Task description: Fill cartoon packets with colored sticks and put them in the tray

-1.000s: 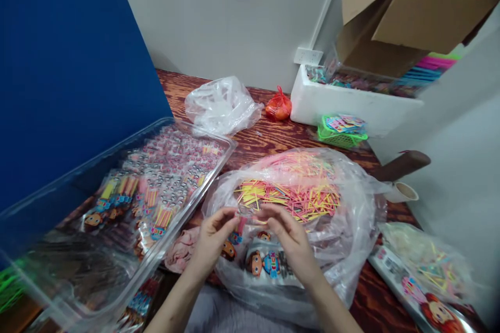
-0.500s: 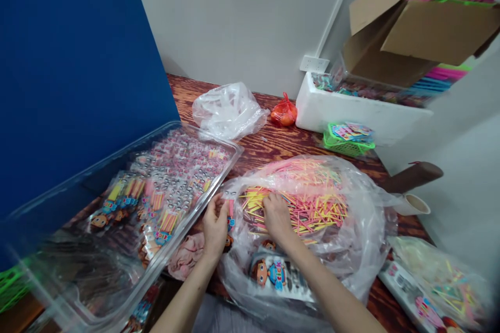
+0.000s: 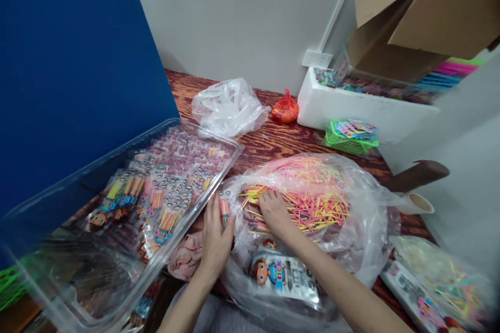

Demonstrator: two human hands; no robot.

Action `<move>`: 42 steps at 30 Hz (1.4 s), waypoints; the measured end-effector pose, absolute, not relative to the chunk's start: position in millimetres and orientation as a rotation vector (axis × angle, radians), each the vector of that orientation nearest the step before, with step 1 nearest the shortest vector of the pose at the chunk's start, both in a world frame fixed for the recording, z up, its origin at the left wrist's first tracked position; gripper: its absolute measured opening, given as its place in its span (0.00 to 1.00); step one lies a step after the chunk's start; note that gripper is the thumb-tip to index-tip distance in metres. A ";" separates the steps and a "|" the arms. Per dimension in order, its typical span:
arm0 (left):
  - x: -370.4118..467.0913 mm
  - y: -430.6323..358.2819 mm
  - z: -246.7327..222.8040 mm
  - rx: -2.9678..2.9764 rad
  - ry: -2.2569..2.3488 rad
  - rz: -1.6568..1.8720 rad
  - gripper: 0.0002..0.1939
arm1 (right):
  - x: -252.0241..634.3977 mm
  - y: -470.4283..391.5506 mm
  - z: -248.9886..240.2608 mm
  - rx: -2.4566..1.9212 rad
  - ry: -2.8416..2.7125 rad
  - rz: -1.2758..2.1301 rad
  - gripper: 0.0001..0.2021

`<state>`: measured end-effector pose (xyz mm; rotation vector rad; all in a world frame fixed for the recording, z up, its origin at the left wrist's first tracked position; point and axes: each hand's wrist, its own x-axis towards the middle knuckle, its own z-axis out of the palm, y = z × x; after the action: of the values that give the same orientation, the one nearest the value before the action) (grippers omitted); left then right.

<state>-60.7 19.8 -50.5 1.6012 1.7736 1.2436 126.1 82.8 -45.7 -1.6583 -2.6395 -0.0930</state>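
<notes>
My left hand (image 3: pixel 216 242) is beside the plastic tub's near right edge, its fingers and thumb around a small printed packet (image 3: pixel 225 208) with coloured sticks inside. Over the pile, my right hand (image 3: pixel 275 214) has its fingers bent down on yellow and pink thin sticks (image 3: pixel 312 208); its fingertips are partly hidden. The sticks lie in a large, opened clear plastic bag (image 3: pixel 371 234). A silver printed pouch (image 3: pixel 287 276) with a cartoon figure rests on the bag's near part, below my right wrist.
At left, a clear tub (image 3: pixel 230 164) holds many filled packets (image 3: pixel 167 218). Behind are a crumpled plastic bag (image 3: pixel 232 109), a red bag of round orange items (image 3: pixel 285 110), a green basket (image 3: pixel 349 143) and a white foam box (image 3: pixel 351 109). A cardboard tube (image 3: pixel 416 203) lies at right.
My left hand has turned, its fingers reaching farther up along the packet. My right hand has shifted slightly left, staying at the sticks. The view has moved a little.
</notes>
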 end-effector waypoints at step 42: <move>32.9 -1.7 2.9 1.956 1.270 1.126 0.30 | 195.9 3.4 -12.7 -1.293 -1.256 1.243 0.08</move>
<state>32.9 -1.7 2.9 1.9561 1.2698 1.1258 195.9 3.4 -12.7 -1.2929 -1.2559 1.2434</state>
